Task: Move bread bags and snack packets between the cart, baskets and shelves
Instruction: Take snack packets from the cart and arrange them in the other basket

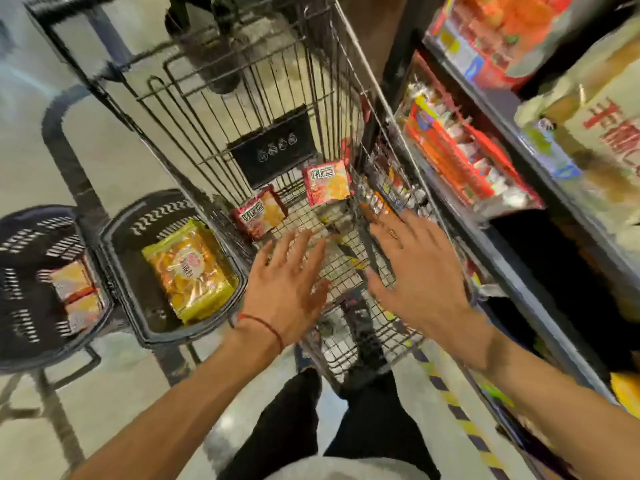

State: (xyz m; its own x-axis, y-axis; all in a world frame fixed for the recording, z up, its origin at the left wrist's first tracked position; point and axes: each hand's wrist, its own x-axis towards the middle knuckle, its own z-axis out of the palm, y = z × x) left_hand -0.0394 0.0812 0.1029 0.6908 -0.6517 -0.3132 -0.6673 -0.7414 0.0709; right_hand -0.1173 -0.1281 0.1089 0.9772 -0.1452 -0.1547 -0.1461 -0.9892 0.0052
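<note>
baskets sit at left: the far basket [24, 327] holds small orange packets [74, 296], the nearer basket [162, 209] a yellow bread bag [188, 268]. a wire cart [242, 98] follows, left snack packet [259, 214] and right snack packet [327, 183] inside on its mesh floor. left hand [287, 292] and right hand [415, 271] hover above, fingers spread, holding nothing. stocked shelves [502, 109] stand at right.

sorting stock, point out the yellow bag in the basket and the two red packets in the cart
yellow bag [188, 270], head view, middle of its front
left red packet [259, 213], head view, centre of its face
right red packet [327, 182], head view, centre of its face
</note>
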